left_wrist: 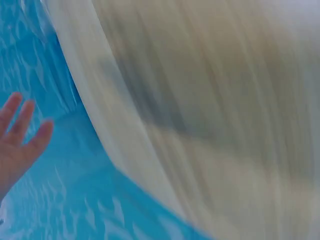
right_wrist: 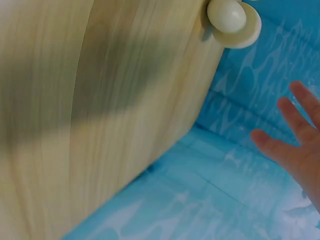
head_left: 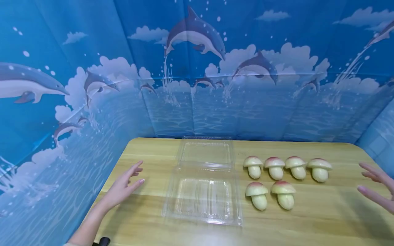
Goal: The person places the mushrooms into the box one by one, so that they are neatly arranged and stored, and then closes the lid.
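My left hand [head_left: 123,186] hovers over the left side of the table, fingers loosely extended and holding nothing. At the far right edge, my right hand [head_left: 378,186] is also raised with fingers spread, partly cut off by the frame. Between the hands lies a clear plastic clamshell box [head_left: 203,201], its lid [head_left: 206,152] folded back flat behind it. To the right of the box are several mushroom-shaped pieces, pale with pinkish caps, in two rows: a back row with one mushroom [head_left: 320,169] at its right end, and a front pair including a mushroom [head_left: 284,194].
A wooden-patterned table [head_left: 323,218] carries everything. Blue dolphin-print curtain [head_left: 209,102] hangs close along its back and sides. A dark object [head_left: 104,241] shows by the left forearm.
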A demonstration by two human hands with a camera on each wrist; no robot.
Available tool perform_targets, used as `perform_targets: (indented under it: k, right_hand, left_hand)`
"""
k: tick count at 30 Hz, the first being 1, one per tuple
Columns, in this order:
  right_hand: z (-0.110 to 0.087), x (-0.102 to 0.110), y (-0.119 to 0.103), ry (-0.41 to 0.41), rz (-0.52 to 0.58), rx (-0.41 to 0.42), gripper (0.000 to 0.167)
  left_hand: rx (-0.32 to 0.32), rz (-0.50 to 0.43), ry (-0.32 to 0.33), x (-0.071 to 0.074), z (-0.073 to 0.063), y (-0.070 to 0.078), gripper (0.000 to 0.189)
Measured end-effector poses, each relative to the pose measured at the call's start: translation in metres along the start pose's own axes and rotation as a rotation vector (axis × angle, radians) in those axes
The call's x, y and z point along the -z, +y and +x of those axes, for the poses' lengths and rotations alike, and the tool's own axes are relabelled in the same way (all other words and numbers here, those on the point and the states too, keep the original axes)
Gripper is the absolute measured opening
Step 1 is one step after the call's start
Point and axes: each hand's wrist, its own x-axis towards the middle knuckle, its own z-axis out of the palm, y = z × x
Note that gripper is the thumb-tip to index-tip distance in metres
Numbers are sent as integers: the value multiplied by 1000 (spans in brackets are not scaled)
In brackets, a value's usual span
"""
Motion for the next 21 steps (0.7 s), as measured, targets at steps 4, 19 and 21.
perform_targets:
  k: [4, 19, 21]
  right_hand:
    - [2, -4, -2, -69, 30, -80, 74]
    - [24, -28, 21, -239, 270, -226, 71]
    - [24, -32, 27, -255, 322, -224, 71]
  left_hand:
    - [118, -266, -84, -20, 5, 7, 57]
    - [206, -620, -165, -61, 23, 18, 58]
    - [196, -621, -178, -65, 24, 17, 58]
